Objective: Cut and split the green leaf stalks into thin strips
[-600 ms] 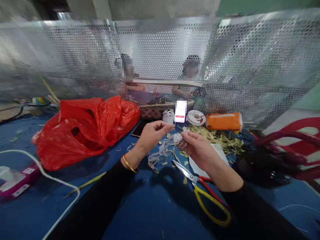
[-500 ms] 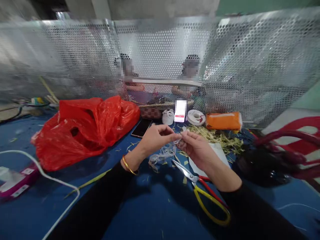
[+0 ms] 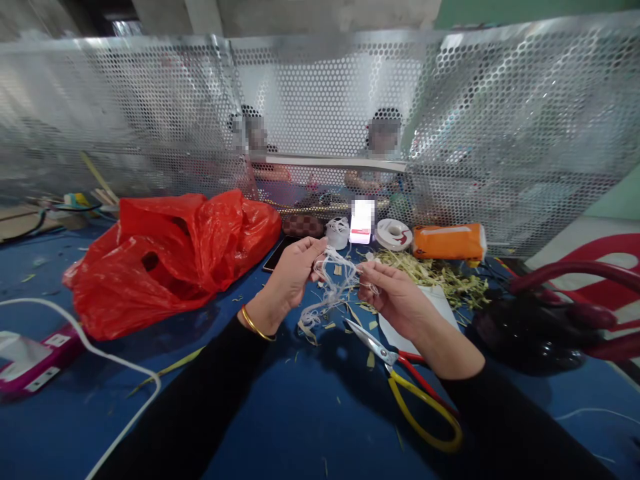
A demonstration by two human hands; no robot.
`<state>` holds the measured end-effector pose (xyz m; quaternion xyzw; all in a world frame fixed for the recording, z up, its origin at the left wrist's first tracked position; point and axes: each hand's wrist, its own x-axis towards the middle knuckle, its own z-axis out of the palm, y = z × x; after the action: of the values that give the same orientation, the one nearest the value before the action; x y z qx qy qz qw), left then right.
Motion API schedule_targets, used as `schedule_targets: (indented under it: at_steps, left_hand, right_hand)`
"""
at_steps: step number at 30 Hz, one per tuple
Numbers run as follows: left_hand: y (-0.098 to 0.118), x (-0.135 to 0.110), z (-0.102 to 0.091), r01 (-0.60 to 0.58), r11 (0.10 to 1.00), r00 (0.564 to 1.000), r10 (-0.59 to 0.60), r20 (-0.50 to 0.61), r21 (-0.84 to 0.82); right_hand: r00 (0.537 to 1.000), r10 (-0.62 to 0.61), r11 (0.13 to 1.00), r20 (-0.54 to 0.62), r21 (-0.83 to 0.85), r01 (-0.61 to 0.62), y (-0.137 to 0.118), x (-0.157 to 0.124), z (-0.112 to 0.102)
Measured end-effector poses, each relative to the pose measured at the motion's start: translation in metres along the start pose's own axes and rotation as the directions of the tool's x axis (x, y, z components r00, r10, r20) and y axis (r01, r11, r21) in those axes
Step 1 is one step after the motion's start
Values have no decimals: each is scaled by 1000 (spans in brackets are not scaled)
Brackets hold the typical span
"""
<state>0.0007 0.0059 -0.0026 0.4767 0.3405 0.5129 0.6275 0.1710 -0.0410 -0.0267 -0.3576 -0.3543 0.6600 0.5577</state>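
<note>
Head view, hands [image 3: 345, 283] pinching tangled white string [image 3: 331, 288], steel scissors [image 3: 400, 373]

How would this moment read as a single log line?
left hand: pinching white string | right hand: pinching same string | scissors: lying on blue table

Two people behind the perforated metal screen [image 3: 500, 120]: bodies only dimly seen through the holes. Phone [image 3: 277, 257] mostly covered by left hand [image 3: 293, 277]. Pink box [image 3: 30, 367] and white cable [image 3: 120, 360] cut by left edge. Red chair [image 3: 590, 280] cut at right. Label on the white card [image 3: 362, 221] unreadable.
</note>
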Motion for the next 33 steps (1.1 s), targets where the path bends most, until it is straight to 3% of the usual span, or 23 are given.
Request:
schedule_targets:
  at_steps: [9, 15, 19, 22, 26, 28, 29, 31, 33]
  left_hand:
    - [11, 7, -13, -65, 997, 992, 60, -113, -39]
    - [12, 7, -15, -50, 997, 988, 59, -139, 65]
    - [11, 11, -20, -70, 970, 981, 109, -160, 234]
    - [10, 16, -29, -111, 869, 968, 203, -144, 482]
    - [11, 16, -37, -170, 523, 927, 371, -44, 835]
    - [11, 11, -32, -191, 408, 920, 393, 17, 893]
    - [9, 9, -27, -232, 430, 921, 385, 55, 873]
    - [5, 3, -15, -309, 578, 934, 335, 126, 755]
    - [0, -3, -3, -243, 763, 961, 105, 256, 599]
  right_hand:
    - [994, 60, 994, 92, -97, -51, -7, 0, -10]
    - [990, 17, 997, 138, -79, -6, -6, -1, -10]
    - [996, -37, 997, 83, -69, 43, -5, 0, -8]
    - [997, -60, 995, 42, -73, 63, -5, 1, -7]
    - [996, -92, 992, 14, -85, 93, -3, 0, -5]
    - [995, -103, 989, 9, -104, 103, -2, 0, -3]
    - [994, -110, 987, 13, -114, 110, -1, -1, -2]
    - [991, -128, 982, 29, -136, 131, 1, -2, 0]
    - [989, -143, 977, 44, -156, 148, 2, -3, 2]
